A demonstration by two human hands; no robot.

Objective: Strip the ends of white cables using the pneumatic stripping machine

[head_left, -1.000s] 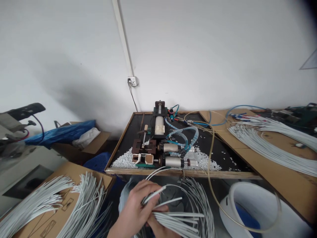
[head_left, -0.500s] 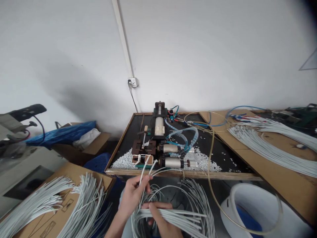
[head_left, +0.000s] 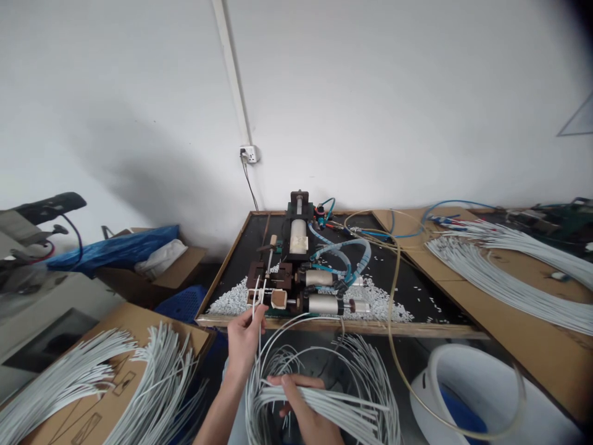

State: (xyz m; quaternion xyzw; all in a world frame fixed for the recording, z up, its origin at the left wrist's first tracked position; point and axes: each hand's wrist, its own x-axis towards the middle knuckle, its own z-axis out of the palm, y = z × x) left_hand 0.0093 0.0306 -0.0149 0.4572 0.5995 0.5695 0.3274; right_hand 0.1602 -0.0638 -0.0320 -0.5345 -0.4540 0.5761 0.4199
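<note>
A black-topped bench (head_left: 430, 303) with a wooden rim stands against the white wall, and on it sits a small pneumatic machine (head_left: 296, 272) with silver cylinders, blue hoses (head_left: 345, 250) looping off its right side and a drift of short white offcuts (head_left: 231, 300) heaped about its base and scattered thinly across the dark top. Overlapping the bench's right end lies a sheet of brown cardboard (head_left: 532, 346), and a long sheaf of grey-white cables (head_left: 504, 281) rests on it, sweeping off to the right. Down at the lower left, a flattened cardboard box (head_left: 120, 364) carries two more fans of the same cables (head_left: 152, 377).
</note>
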